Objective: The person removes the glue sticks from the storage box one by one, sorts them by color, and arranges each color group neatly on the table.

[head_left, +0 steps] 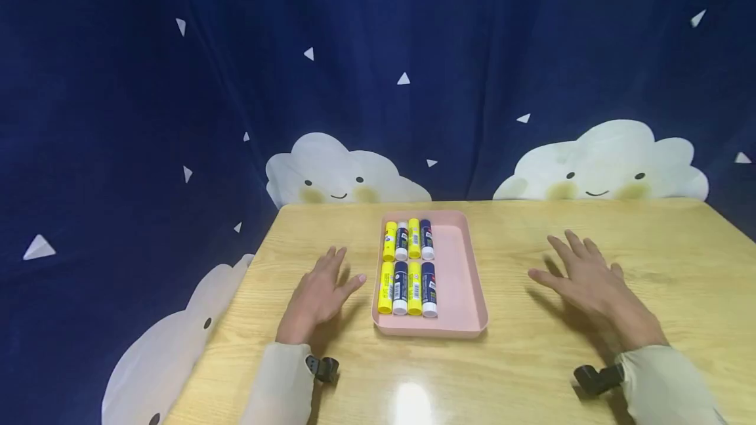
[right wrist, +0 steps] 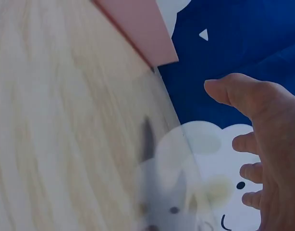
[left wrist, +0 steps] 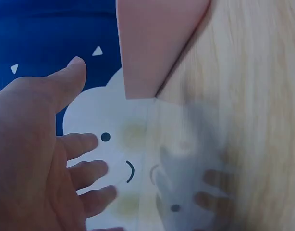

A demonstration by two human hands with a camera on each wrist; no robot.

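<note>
A shallow pink tray (head_left: 457, 267) lies on the table with several glue sticks in two rows on its left side. Yellow glue sticks (head_left: 415, 288) alternate with dark blue ones with white ends (head_left: 400, 288). Bare tray floor shows on the right. Just left of the tray, my left hand (head_left: 319, 294) hovers with fingers spread, its thumb near the tray's wall. Off to the right, my right hand (head_left: 590, 281) is held above the table, fingers spread and holding nothing. Both wrist views show the hands apart from the tray's pink wall (left wrist: 157, 43).
The light wooden table (head_left: 514, 379) spreads around the tray on all sides. A dark blue curtain (head_left: 378, 38) with white triangles and smiling clouds hangs behind its back edge and down the left side. A black wrist camera (head_left: 323, 368) sits on my left sleeve, another (head_left: 596, 379) on the right.
</note>
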